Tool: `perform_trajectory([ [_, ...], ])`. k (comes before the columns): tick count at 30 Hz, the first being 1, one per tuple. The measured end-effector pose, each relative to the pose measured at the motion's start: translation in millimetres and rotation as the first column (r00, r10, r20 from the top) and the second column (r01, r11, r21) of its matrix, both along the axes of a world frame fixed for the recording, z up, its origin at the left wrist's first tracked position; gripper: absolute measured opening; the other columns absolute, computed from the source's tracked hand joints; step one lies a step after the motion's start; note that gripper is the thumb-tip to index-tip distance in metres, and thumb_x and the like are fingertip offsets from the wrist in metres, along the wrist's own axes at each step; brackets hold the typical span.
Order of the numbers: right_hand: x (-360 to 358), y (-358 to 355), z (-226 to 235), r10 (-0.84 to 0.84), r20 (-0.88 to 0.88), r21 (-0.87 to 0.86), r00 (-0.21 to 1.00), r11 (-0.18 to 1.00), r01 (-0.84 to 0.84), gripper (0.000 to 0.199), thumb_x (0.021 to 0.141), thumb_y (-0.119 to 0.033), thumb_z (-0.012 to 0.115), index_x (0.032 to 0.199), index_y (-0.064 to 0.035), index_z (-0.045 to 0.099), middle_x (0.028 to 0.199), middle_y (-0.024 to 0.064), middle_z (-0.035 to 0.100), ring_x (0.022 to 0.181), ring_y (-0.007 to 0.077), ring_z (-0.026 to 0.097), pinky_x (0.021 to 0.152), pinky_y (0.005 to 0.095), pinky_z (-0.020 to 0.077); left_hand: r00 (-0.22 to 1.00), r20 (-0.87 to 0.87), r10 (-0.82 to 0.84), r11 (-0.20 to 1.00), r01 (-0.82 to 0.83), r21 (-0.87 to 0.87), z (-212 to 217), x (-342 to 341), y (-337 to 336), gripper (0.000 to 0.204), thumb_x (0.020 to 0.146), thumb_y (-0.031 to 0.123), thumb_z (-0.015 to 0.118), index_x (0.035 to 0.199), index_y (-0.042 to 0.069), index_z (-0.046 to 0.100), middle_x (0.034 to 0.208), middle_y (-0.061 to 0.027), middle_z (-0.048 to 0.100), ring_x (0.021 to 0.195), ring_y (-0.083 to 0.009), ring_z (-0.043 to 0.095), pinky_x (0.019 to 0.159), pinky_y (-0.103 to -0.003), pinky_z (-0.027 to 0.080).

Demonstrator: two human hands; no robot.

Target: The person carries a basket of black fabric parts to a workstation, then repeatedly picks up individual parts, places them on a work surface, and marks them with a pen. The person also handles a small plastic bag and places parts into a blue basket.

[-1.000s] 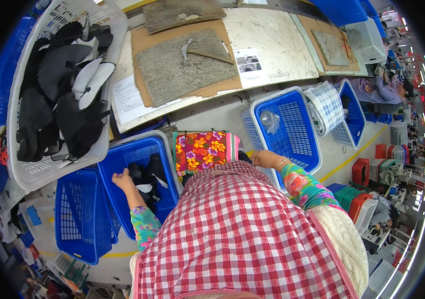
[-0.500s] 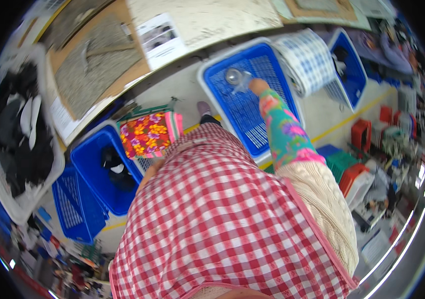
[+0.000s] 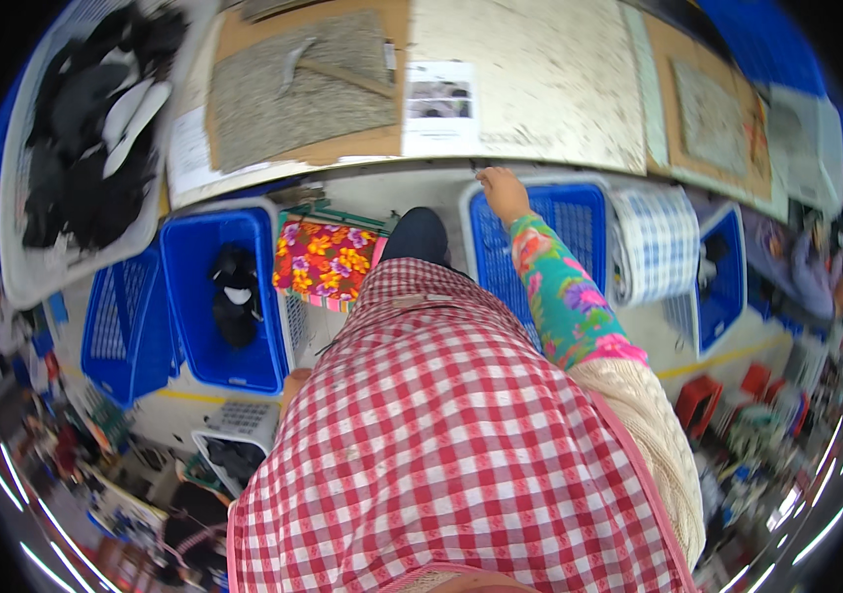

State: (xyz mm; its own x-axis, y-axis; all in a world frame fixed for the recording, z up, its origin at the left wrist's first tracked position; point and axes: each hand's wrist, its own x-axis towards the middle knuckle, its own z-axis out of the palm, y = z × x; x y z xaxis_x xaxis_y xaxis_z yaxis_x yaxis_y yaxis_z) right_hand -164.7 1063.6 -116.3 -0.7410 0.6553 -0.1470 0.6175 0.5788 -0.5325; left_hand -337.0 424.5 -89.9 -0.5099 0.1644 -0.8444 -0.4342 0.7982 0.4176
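My right hand point(image 3: 504, 195), below a floral sleeve point(image 3: 565, 282), reaches over the far left corner of a blue basket point(image 3: 590, 212) with a white rim, close to the workbench's front edge. Its fingers are bunched and slightly blurred; whether they hold anything does not show. Of my left hand point(image 3: 295, 380) only a sliver of skin appears beside my red checked apron point(image 3: 421, 415), its fingers hidden. Near it stand a stool with a flowered cushion point(image 3: 328, 262) and a blue basket point(image 3: 179, 287) holding black pieces point(image 3: 236, 321).
On the workbench point(image 3: 540, 79) lie a hammer point(image 3: 342, 77) on a grey mat point(image 3: 244, 99) and a printed sheet point(image 3: 439, 104). A large white crate point(image 3: 21, 262) of black pieces stands left. A blue checked cloth point(image 3: 659, 247) covers something beside the right basket.
My right hand has moved from above the basket toward the bench edge. The clear plastic item seen by it earlier no longer shows. My view has shifted, and a dark-clothed knee now appears.
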Motion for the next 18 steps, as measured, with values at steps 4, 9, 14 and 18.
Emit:
perform_trajectory([
  [4, -82.7, -3.1, 49.5, 0.155, -0.246, 0.152, 0.957, 0.981, -0.120, 0.022, 0.085, -0.005, 0.065, 0.106, -0.0104, 0.070, 0.102, 0.0114, 0.069, 0.102, 0.0334, 0.062, 0.089, 0.0438, 0.0509, 0.971, 0.222, -0.089, 0.994, 0.100, -0.037, -2.4, 28.3, -26.4, 0.017, 0.096, 0.023, 0.064, 0.097, 0.006, 0.066, 0.078, -0.0038, 0.066, 0.067, -0.0161, 0.062, 0.059, -0.032, 0.050],
  [9, -175.4, 10.5, 107.3, 0.300, -0.146, 0.211, 0.943, 0.940, -0.266, 0.036, 0.085, -0.009, 0.069, 0.120, -0.0132, 0.063, 0.110, 0.0140, 0.065, 0.108, 0.0356, 0.059, 0.093, 0.0448, 0.0494, 0.920, 0.317, 0.232, 0.970, -0.245, 0.001, -23.9, -37.5, 66.5, 0.017, 0.093, 0.022, 0.063, 0.093, 0.006, 0.067, 0.075, -0.0043, 0.066, 0.060, -0.0172, 0.062, 0.052, -0.033, 0.050],
  [14, -242.2, 11.5, 177.2, 0.138, 0.103, 0.224, 0.985, 0.962, -0.158, 0.039, 0.086, -0.033, 0.077, 0.112, -0.0112, 0.059, 0.102, 0.0152, 0.068, 0.096, 0.0366, 0.065, 0.079, 0.0461, 0.0524, 0.923, 0.153, 0.353, 0.819, -0.384, 0.428, -74.1, -154.2, 143.2, 0.029, 0.088, 0.022, 0.068, 0.114, 0.010, 0.066, 0.097, -0.0020, 0.067, 0.089, -0.0182, 0.066, 0.069, -0.039, 0.055],
  [18, -255.0, 3.1, 267.0, 0.316, 0.199, 0.305, 0.928, 0.880, -0.365, 0.046, 0.080, -0.035, 0.082, 0.106, -0.0081, 0.056, 0.094, 0.0154, 0.066, 0.088, 0.0372, 0.065, 0.073, 0.0476, 0.0517, 0.848, 0.004, 0.531, 0.787, -0.495, 0.368, -93.5, -157.7, 125.3, 0.030, 0.090, 0.028, 0.069, 0.115, 0.011, 0.066, 0.102, -0.0012, 0.065, 0.095, -0.0198, 0.065, 0.067, -0.043, 0.056],
])
